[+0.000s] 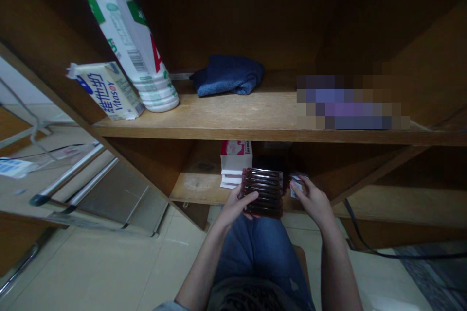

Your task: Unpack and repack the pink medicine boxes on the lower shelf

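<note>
Left fingers [251, 199] clamp a dark ribbed pack [265, 193], thumb on top, probably to keep it flat; my right fingers [310, 186] pinch a small pale packet [296, 185] just right of it. I hold both nearer than the white box [236, 163].

A lived-in room, with the look of a home or dormitory

Everyday belongings share 1 board of a brown wooden shelf unit [255, 133]: a tall white plastic bottle with green and red markings [136, 53], a pale rectangular Vitasoy drink carton [109, 90] beside it, and a folded dark-blue cloth [229, 76]. Pale glossy floor tiles [175, 252] lie below, and a long black cable [383, 253] curves low at the right. Which of the 2 kinds of place this is cannot be told.
</note>
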{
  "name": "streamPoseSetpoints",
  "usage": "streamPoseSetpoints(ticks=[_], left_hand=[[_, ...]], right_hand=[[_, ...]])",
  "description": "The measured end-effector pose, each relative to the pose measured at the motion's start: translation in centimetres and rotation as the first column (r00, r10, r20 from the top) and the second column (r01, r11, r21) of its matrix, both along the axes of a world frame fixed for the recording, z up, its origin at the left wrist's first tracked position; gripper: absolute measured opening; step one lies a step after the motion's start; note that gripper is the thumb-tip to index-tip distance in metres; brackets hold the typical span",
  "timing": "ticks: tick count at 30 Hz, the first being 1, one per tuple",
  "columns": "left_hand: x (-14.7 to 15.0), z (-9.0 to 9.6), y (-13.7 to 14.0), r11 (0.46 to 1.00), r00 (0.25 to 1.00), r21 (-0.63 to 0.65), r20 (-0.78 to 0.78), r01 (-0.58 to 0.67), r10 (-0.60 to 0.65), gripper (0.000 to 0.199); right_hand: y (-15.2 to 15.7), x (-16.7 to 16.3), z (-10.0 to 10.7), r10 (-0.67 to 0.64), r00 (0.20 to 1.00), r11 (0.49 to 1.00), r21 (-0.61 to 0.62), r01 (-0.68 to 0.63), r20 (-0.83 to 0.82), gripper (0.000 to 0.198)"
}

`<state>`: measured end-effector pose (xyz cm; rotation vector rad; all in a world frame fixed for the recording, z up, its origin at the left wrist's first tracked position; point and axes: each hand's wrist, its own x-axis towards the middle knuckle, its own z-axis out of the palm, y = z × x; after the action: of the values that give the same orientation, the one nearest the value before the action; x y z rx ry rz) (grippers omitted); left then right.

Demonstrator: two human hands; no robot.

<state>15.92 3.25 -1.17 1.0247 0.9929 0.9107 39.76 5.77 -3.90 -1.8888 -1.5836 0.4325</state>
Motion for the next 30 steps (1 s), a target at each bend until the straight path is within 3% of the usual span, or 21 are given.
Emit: streamPoseSetpoints(ticks=[5, 10, 18, 24, 30], left_hand=[[0.1, -0.2, 0.0, 1.000, 1.000, -0.019, -0.006, 0.007, -0.007, 0.046], [0.2, 0.0, -0.2, 1.000, 1.000, -0.004, -0.011, 0.007, -0.007, 0.049], [0.1, -0.3, -0.2, 1.000, 0.999, -0.030, -0.037, -0.003, 0.001, 0.053], [0.3, -0.2, -0.2, 0.999, 0.999, -0.038, -0.032, 0.003, -0.004, 0.051], [0.6, -0.3, -0.3, 0.999, 1.000, -0.039, -0.019, 0.001, -0.001, 0.048]], right_hand=[[0.6, -0.5, -0.8, -0.083, 0.990, 0.992, 0.081, 0.092, -0.111, 0.052], [1.2, -1.2, -1.8, -0.242, 0.945, 0.935, 0.208, 0.287, -0.219, 0.043], [1.6, -2.0, -1.8, -0.225, 0.888, 0.873, 0.322, 0.367, -0.402, 0.037], [0.9, -2.2, -0.3, -0.164, 0.838, 0.851, 0.356, 0.387, -0.520, 0.039], [-0.6, -3.2, 3.7, -0.167, 0.812, 0.776, 0.433, 0.458, -0.559, 0.036]])
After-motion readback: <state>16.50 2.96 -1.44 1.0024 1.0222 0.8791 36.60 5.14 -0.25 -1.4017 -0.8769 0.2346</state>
